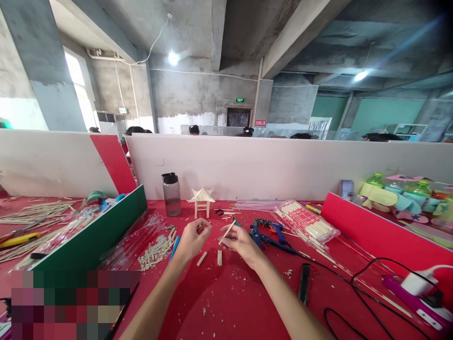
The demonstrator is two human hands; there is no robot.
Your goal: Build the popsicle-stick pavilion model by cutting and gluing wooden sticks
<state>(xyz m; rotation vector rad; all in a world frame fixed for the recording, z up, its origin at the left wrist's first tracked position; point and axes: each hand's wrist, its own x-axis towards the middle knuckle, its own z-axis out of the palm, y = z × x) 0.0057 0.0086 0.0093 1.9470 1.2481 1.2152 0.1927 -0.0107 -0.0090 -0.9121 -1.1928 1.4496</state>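
My right hand [244, 245] pinches a short pale wooden stick [227, 232], which slants up to the right above the red table. To its left, my left hand [194, 237] has its fingers curled and thumb near the fingertips; anything between them is too small to make out. On the table just below the hands lie a small bundle of cut sticks [220, 258] and a single short stick [202, 259]. Beyond my left hand stands a little pavilion model [202, 200] built of sticks, with a pointed, upswept roof.
Cut stick pieces [159, 250] are heaped at left, near a dark bottle [171, 196]. Blue-handled pliers [255, 236], a glue gun [279, 236] and packed sticks [307, 224] lie at right. Black cables [354, 278] run to a purple power strip [421, 302]. Low partitions [230, 165] enclose the table.
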